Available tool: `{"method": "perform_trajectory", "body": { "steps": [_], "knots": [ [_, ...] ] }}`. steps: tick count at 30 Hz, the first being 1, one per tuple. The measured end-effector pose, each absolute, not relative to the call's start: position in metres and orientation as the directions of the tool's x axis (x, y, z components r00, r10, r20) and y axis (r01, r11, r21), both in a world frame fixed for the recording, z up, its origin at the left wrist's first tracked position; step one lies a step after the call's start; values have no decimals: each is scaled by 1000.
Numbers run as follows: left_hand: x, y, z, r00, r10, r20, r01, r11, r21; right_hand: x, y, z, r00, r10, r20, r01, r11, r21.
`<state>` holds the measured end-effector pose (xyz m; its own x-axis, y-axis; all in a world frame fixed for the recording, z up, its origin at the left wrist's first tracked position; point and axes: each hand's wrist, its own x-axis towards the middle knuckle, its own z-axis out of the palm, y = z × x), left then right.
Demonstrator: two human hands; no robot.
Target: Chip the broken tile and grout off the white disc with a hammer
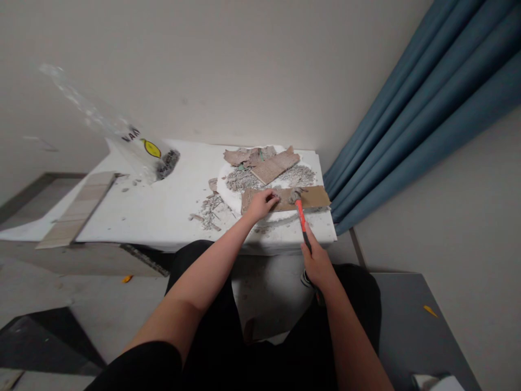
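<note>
My right hand (pixel 318 264) is wrapped round the black grip of a hammer (pixel 301 216) with a red shaft. The hammer's head lies over a brown board (pixel 317 197), and grey debris clings around it. On the same board, left of the hammer, my left hand (pixel 262 205) has its fingers bent together near a small grey lump; what they pinch, if anything, is too small to make out. Beneath the board is a round white tray (pixel 223 187) holding grey rubble (pixel 299 175) and broken brown board pieces (pixel 277 164).
The white-covered table (pixel 163 214) stands against a wall. A clear plastic bag (pixel 138 149) with dark contents and a wood-look plank (pixel 79 209) are at left. Loose fragments (pixel 209 212) lie beside the tray. A blue curtain (pixel 407 103) hangs at right, above a grey panel (pixel 411 320).
</note>
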<state>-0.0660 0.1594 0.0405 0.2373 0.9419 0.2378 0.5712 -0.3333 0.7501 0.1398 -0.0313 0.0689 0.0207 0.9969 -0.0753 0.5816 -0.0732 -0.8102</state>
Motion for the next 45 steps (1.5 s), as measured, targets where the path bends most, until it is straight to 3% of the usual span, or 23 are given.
{"method": "perform_trajectory", "body": {
  "steps": [15, 21, 27, 45],
  "knots": [
    [-63, 156, 34, 264, 927, 266, 655, -375, 656, 137, -32, 81, 43, 997, -57, 621, -71, -781],
    [-61, 156, 28, 234, 927, 294, 585, -375, 719, 129, -36, 102, -11, 998, 58, 662, 51, -747],
    [-60, 154, 26, 205, 934, 292, 497, -356, 791, 119, -35, 105, -62, 998, -3, 733, 44, -679],
    [-59, 156, 25, 247, 929, 274, 556, -368, 745, 117, -35, 117, -58, 998, -14, 789, 37, -613]
  ]
}}
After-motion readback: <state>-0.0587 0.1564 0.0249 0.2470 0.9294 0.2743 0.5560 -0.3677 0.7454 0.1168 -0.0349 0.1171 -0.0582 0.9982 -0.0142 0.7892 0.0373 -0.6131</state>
